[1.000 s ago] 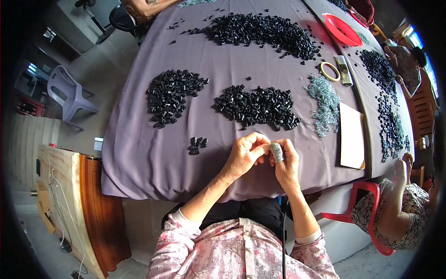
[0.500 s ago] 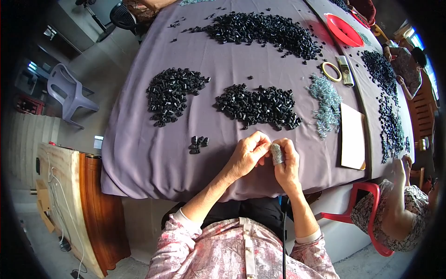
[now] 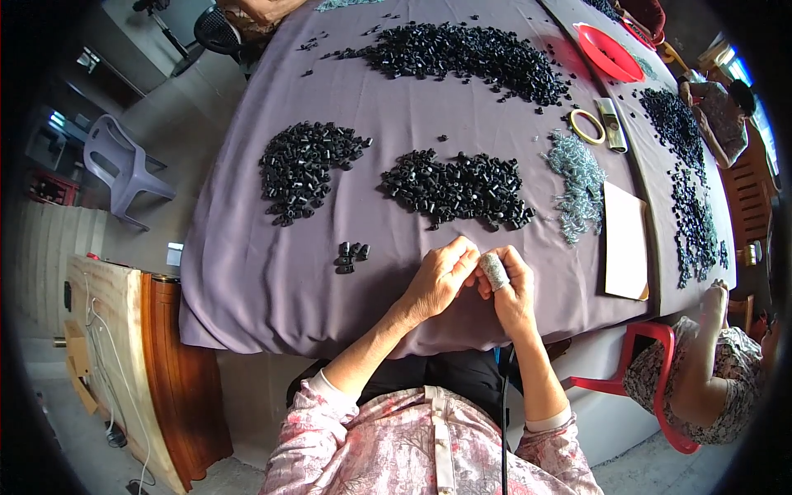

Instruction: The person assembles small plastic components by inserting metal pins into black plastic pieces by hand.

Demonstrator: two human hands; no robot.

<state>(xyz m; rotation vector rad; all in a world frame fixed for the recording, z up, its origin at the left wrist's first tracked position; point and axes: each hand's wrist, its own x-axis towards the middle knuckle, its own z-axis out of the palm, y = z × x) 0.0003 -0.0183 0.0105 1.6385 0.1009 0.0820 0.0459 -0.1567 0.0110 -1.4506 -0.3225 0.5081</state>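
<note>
Near the front edge of the cloth-covered table (image 3: 247, 256), my two hands meet fingertip to fingertip. My left hand (image 3: 443, 276) is closed in a pinch, and whatever lies between its fingers is hidden. Against it, my right hand (image 3: 507, 285) is closed too, with a grey wrap (image 3: 494, 271) round its thumb; its fingertips hide anything small in them. Just beyond the hands spreads a pile of small black cylindrical parts (image 3: 458, 188). A few similar black parts (image 3: 352, 256) lie apart to the left. Small clear pieces (image 3: 578, 186) are heaped to the right.
More black parts form a left pile (image 3: 304, 169) and a large far pile (image 3: 470, 62). Toward the right are a tape roll (image 3: 587, 127), a white board (image 3: 625, 241) and a red basin (image 3: 609, 54). A co-worker sits on a red chair (image 3: 660, 375) at right.
My right thumb has tilted inward toward the left fingertips, while both hands stay in nearly the same place. The co-worker's arm at the right has shifted slightly.
</note>
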